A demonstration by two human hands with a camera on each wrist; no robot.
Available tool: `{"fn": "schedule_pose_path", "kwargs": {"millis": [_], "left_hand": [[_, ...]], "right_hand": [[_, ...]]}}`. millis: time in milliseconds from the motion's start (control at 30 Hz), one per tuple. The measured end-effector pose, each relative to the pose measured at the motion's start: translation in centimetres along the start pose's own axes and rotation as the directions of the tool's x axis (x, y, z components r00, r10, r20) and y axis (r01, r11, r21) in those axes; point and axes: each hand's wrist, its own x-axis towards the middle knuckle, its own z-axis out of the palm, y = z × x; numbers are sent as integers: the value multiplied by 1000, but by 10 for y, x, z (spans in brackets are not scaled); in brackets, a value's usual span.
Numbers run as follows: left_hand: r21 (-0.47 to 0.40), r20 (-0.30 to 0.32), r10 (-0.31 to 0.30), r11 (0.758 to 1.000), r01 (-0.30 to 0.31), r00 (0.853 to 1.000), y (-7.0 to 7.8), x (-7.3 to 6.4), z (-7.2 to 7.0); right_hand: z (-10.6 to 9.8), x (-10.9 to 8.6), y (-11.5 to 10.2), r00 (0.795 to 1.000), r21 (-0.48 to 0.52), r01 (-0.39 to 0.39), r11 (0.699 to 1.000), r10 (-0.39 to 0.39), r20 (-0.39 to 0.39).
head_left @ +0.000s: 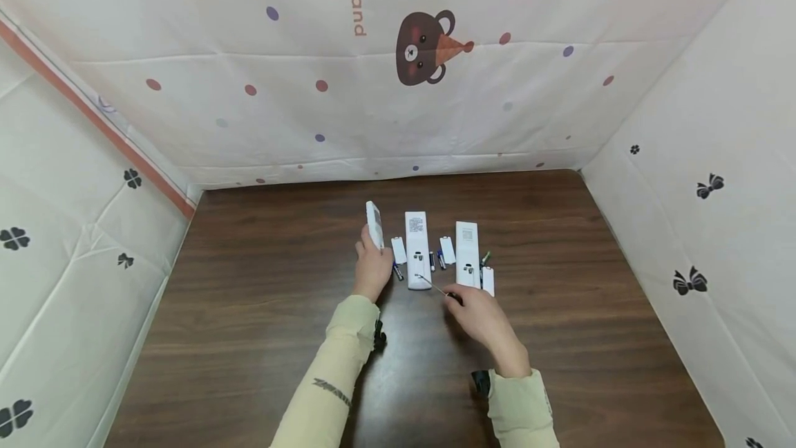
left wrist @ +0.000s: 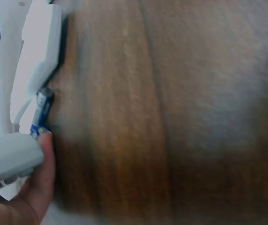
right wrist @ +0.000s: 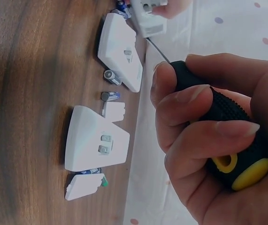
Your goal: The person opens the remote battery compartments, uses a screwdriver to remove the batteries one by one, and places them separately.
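Observation:
My left hand (head_left: 373, 272) grips a white remote control (head_left: 374, 223), which stands raised off the table on its edge. In the left wrist view one end of this remote (left wrist: 11, 157) shows beside the thumb. My right hand (head_left: 481, 320) holds a screwdriver (right wrist: 227, 110) with a black and yellow handle, fingers curled round it. Its thin shaft points left, over the lower end of the middle remote (head_left: 418, 237). Another white remote (head_left: 467, 244) lies to the right. Both lying remotes are back side up, with small metal contacts showing.
White battery covers lie beside the remotes: one at left (head_left: 399, 250), one between them (head_left: 447, 250), one at right (head_left: 488, 282). Several batteries, such as a blue one (left wrist: 42, 110), lie close by. The brown wooden table (head_left: 261, 310) is bordered by patterned cloth walls (head_left: 373, 109).

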Motion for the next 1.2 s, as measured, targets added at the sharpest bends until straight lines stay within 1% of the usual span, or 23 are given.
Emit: {"fn": "schedule_pose_path", "kwargs": {"millis": [67, 133, 200, 267, 367, 467, 633, 767, 867, 1033, 1133, 1200], "left_hand": [[-71, -12, 8, 997, -9, 1000, -3, 0, -1], [-141, -21, 11, 990, -14, 1000, -7, 0, -2], [-190, -30, 8, 982, -13, 1000, -12, 0, -3], [-217, -50, -9, 976, -2, 999, -15, -2, -6], [-204, -80, -48, 979, 31, 996, -19, -5, -11], [-169, -91, -56, 985, 40, 994, -22, -8, -16], [-73, -97, 8, 997, -15, 995, -25, -8, -21], [5, -87, 26, 1000, -25, 996, -26, -8, -23], [51, -82, 35, 998, -31, 996, -28, -7, -23], [110, -86, 69, 992, -60, 994, -31, -5, -22], [167, -69, 77, 984, -64, 995, -32, -5, -21], [216, -54, 81, 974, -68, 995, -31, -6, -21]], "right_hand": [[-1, 0, 0, 1000, 3, -6, 1000, 6, 0], [-1, 0, 0, 1000, 5, -12, 1000, 12, -2], [-1, 0, 0, 1000, 6, -12, 1000, 12, -9], [-1, 0, -1, 1000, 7, -3, 1000, 3, -18], [-1, 1, 1, 999, 7, 1, 1000, 0, -32], [-1, 0, 3, 999, 8, -15, 1000, 16, -49], [-1, 1, 8, 996, 27, -32, 999, 34, -80], [-3, 1, 16, 990, 42, -47, 998, 52, -130], [-8, 0, 24, 983, 51, -79, 996, 86, -164], [-19, 0, 43, 969, 80, -138, 987, 151, -195], [-24, 2, 56, 958, 116, -172, 978, 193, -211], [-26, 4, 65, 948, 128, -191, 973, 217, -234]]}}
